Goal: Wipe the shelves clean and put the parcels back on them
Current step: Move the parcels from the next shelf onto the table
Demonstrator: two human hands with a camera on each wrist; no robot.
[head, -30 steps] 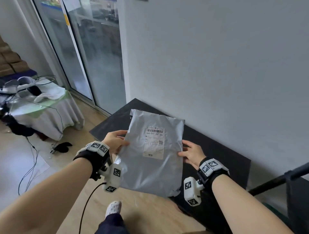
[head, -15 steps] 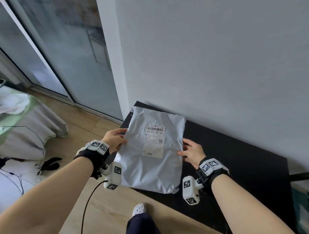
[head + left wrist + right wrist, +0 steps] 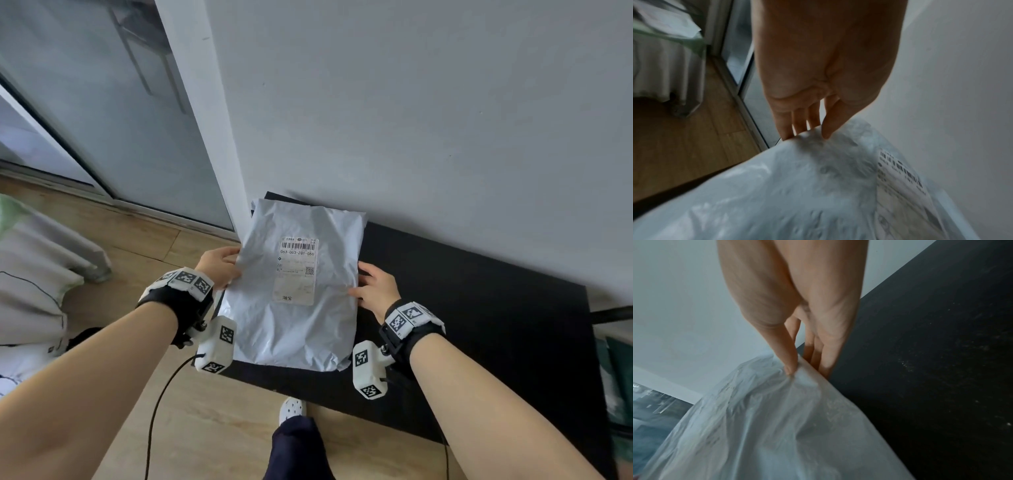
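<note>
Head view: a grey parcel (image 3: 298, 294) is held flat over the left end of a black shelf (image 3: 479, 329) that runs along a pale wall (image 3: 411, 120). Whether it touches the shelf cannot be told. Its white label (image 3: 297, 270), with a barcode, faces up. The left hand (image 3: 219, 265) grips the parcel's left edge and the right hand (image 3: 376, 289) grips its right edge, about halfway along each side.

Left wrist view: the left hand (image 3: 818, 73) pinches the bag's edge, thumb (image 3: 832, 123) on top and fingers (image 3: 787, 125) running under the plastic; the parcel (image 3: 797, 194) fills the near part of the picture, the label (image 3: 902, 183) to the right.

Right wrist view: the right hand (image 3: 797, 305) pinches too, thumb (image 3: 789, 360) pressing down on the crumpled top of the parcel (image 3: 766, 426), fingers (image 3: 824, 360) below the edge, against the dark shelf (image 3: 941, 369), which shows pale specks.

To the left in the head view are a wooden floor (image 3: 212, 428), a glass door (image 3: 102, 102) and a cloth-draped piece of furniture (image 3: 37, 274). A white shoe (image 3: 292, 409) shows near the shelf's near edge. Both wrists wear black bands with white marker blocks.
</note>
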